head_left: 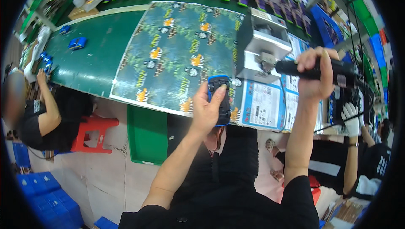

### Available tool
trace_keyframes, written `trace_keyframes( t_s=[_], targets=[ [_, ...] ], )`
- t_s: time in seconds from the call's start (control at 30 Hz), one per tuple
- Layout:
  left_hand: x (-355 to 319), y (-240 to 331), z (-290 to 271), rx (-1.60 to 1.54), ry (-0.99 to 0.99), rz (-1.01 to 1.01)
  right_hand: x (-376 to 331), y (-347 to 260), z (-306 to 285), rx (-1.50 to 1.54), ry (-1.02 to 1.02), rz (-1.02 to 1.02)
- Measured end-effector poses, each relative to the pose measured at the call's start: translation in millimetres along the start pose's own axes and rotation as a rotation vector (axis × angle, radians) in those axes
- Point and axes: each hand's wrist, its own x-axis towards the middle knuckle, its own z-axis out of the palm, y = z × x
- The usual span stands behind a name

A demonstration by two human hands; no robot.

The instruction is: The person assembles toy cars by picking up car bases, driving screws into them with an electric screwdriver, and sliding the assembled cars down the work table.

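Your left hand point(206, 111) wraps a blue-and-black toy car point(220, 98), held upright at the near edge of the table point(97, 60), over the printed sheet point(177, 47). Your right hand point(316, 77) is clenched on a black power driver point(312, 70) (cable trailing off right), raised just beside the grey machine point(261, 47). More blue cars point(78, 42) sit far left.

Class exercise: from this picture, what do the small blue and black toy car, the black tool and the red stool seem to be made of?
Toy car, held in the left hand: probably moulded plastic, with smooth, evenly coloured blue edges. Black tool, gripped by the right hand: likely matte plastic casing, without metallic shine. Red stool: apparently glossy moulded plastic, one uniform colour.
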Motion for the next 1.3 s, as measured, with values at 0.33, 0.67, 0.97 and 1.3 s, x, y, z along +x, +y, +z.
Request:
trace_keyframes(
  t_s=[0.33,0.67,0.97,1.3],
  targets=[
    [0.5,-5.6,5.5,0.079,-0.028,0.004,1.5,19.4,5.4,-0.045,0.077,0.047],
    [-0.7,-6.2,8.2,0.058,-0.021,-0.003,10.3,1.9,1.0,0.075,0.099,0.341],
    [0.2,6.0,-4.2,-0.106,-0.004,-0.103,-28.6,-12.8,51.7,0.317,-0.045,0.089],
    [-2.9,2.1,1.7,0.023,-0.023,0.003,-42.2,-7.3,78.7,0.305,-0.095,0.091]
  ],
)
